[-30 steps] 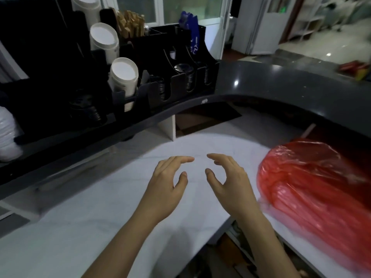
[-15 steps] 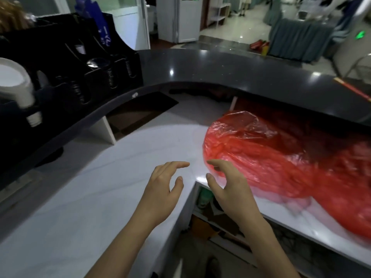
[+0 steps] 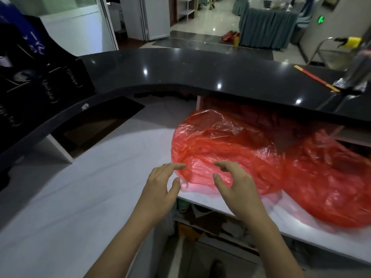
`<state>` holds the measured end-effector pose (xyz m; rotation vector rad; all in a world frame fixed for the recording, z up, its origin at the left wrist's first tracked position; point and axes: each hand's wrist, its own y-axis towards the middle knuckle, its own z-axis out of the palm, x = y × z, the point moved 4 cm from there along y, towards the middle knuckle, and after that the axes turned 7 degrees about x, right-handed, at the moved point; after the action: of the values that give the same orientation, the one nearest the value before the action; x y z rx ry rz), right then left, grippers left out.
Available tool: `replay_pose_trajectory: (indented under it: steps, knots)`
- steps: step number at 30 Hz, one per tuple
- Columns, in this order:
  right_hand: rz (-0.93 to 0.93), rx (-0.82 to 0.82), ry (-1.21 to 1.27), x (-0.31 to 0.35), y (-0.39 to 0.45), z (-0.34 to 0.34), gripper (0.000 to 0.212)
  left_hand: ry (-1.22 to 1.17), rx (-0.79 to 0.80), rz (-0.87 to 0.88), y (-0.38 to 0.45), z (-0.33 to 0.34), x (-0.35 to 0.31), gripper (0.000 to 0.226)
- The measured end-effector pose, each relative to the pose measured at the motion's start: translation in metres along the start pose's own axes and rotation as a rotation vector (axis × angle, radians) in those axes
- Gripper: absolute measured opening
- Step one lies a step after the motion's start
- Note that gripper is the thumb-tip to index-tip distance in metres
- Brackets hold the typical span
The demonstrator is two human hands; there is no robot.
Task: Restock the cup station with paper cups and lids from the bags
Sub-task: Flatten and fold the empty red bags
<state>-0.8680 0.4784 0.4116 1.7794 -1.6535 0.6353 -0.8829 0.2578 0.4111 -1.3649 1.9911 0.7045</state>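
Both hands hover low in the middle of the view, palms down, over the near edge of the white table [image 3: 84, 197]. The left hand [image 3: 160, 194] is at about 6 o'clock, its fingers [image 3: 176, 166] loosely spread and relaxed, holding nothing; the index tip lies at the near left edge of the nearer red bag [image 3: 224, 149], though whether it touches the plastic I cannot tell. The right hand [image 3: 239, 189] is just beside it toward 5 o'clock, fingers half curled and thumb apart, grasping nothing, poised in front of the same bag's near side.

The nearer red bag lies on the table at the centre, crumpled and translucent, bulging toward 12 o'clock. A second red bag [image 3: 329, 187] lies against it at 3 to 4 o'clock, reaching the right edge of the view. What the bags hold is hidden by the plastic.

A curved black counter [image 3: 200, 71] runs above the table from 9 o'clock round to 2 o'clock, overhanging the far parts of both bags. On it at 10 o'clock stands a black rack [image 3: 40, 81] with metal springs in its slots. At 2 o'clock a red and yellow strip [image 3: 315, 78] lies on the counter. Below the table's near edge at 6 o'clock, cluttered shelves [image 3: 204, 223] show.
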Motion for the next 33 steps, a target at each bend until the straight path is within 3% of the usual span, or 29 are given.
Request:
replay_pose_trajectory:
  steps: [11, 19, 23, 27, 31, 33]
  knots:
    - [0.050, -0.004, -0.006, -0.089, 0.045, -0.067, 0.027, 0.031, -0.031, -0.027, 0.083, 0.055, -0.020, 0.042]
    - [0.107, -0.027, -0.030, -0.171, 0.084, -0.090, 0.032, 0.277, -0.014, -0.149, 0.130, 0.082, -0.004, 0.049]
    - [0.168, 0.142, -0.167, -0.199, 0.101, -0.075, 0.057, 0.383, 0.106, -0.362, 0.135, 0.098, 0.021, 0.064]
    - [0.275, 0.312, -0.286, -0.219, 0.102, -0.054, 0.073, 0.416, 0.200, -0.498, 0.130, 0.103, 0.044, 0.064]
    - [0.295, 0.391, -0.338, -0.232, 0.100, -0.039, 0.071, 0.447, 0.291, -0.576, 0.131, 0.101, 0.057, 0.054]
    - [0.260, 0.448, -0.379, -0.235, 0.098, -0.030, 0.064, 0.427, 0.305, -0.632, 0.132, 0.095, 0.057, 0.065]
